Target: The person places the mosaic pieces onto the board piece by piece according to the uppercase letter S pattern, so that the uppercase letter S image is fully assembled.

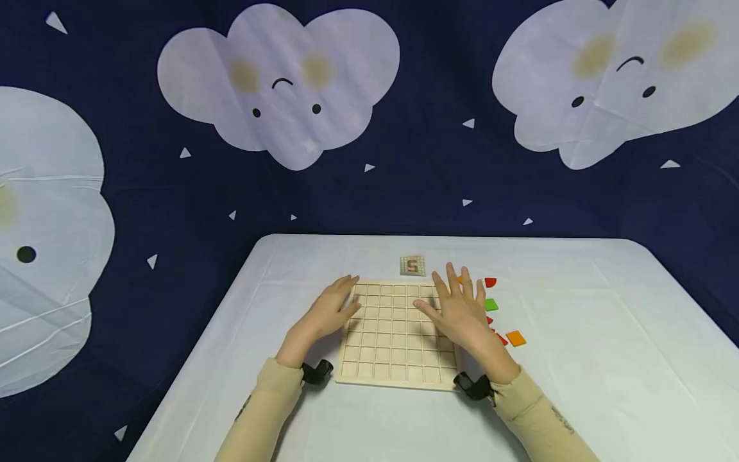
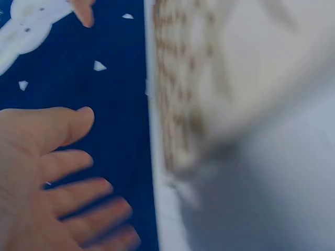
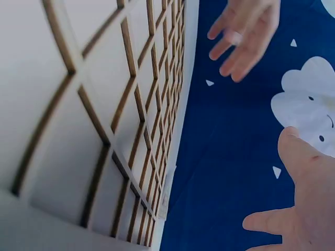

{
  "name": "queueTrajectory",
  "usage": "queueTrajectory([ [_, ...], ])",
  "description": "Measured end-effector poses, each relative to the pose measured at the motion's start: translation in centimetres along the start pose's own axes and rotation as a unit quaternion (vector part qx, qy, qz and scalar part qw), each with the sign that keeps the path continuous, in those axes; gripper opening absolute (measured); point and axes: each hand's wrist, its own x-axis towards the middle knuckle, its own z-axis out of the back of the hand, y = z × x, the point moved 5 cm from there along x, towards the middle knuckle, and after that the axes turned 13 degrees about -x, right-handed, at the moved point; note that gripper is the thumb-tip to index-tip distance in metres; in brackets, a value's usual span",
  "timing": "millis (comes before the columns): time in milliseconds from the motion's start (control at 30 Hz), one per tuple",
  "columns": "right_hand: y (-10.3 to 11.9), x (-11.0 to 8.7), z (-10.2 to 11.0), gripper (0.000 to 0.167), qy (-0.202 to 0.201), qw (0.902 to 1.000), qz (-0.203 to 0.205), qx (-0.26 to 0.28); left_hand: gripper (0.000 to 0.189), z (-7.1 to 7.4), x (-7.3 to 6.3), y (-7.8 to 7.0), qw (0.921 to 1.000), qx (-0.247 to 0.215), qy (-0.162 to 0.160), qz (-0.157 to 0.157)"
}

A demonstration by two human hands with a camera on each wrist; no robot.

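Note:
A wooden grid board (image 1: 383, 333) with raised lines lies flat on the table, its squares bare. My left hand (image 1: 329, 308) is over the board's left edge, fingers extended and holding nothing; the left wrist view shows the same hand (image 2: 63, 183) with its fingers apart. Above the board's right side my right hand (image 1: 462, 314) spreads its fingers, also with nothing in it. In the right wrist view its thumb and fingers (image 3: 314, 178) are apart from the board (image 3: 120, 120). Whether either hand touches the board cannot be told.
Behind the board lies a small card (image 1: 412, 265) with a figure on a grid. Right of the board are flat coloured pieces: a green one (image 1: 491, 305), an orange one (image 1: 516, 338), a red one (image 1: 490, 282) and others partly hidden by the right hand. A dark cloud-print cloth (image 1: 427, 192) hangs behind.

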Motion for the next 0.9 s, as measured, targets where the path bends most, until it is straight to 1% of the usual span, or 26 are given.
queueTrajectory([
  [100,-0.3,0.2,0.3,0.084,-0.011,0.9998,0.001,0.016,0.053,0.1,-0.5,1.2,0.999,-0.041,-0.017,-0.003],
  [167,-0.7,0.3,0.6,0.083,-0.017,0.9992,0.002,0.036,0.052,0.2,-0.8,1.9,0.9968,-0.076,-0.024,0.005],
  [233,-1.1,0.5,1.0,0.082,-0.027,0.9976,0.0,0.064,0.052,0.0,-1.2,2.5,0.9931,-0.114,-0.022,0.02],
  [300,-1.8,0.6,1.5,0.082,-0.039,0.9949,-0.006,0.093,0.055,-0.4,-1.6,3.1,0.9894,-0.14,-0.009,0.039],
  [433,-3.9,1.0,2.7,0.086,-0.077,0.9873,-0.031,0.135,0.058,-1.2,-2.2,3.8,0.9875,-0.147,0.013,0.056],
  [533,-5.9,1.1,3.4,0.086,-0.104,0.9797,-0.064,0.159,0.058,-1.5,-2.4,4.1,0.9881,-0.145,0.01,0.052],
  [633,-8.2,1.1,3.7,0.08,-0.132,0.9685,-0.108,0.182,0.058,-1.6,-2.6,4.3,0.9878,-0.147,0.007,0.051],
  [767,-11.0,1.0,3.1,0.07,-0.156,0.9528,-0.153,0.21,0.058,-1.7,-2.6,4.6,0.9868,-0.15,0.013,0.058],
  [900,-12.9,1.0,1.7,0.062,-0.151,0.9413,-0.181,0.242,0.057,-1.7,-2.7,4.8,0.9857,-0.156,0.016,0.062],
])
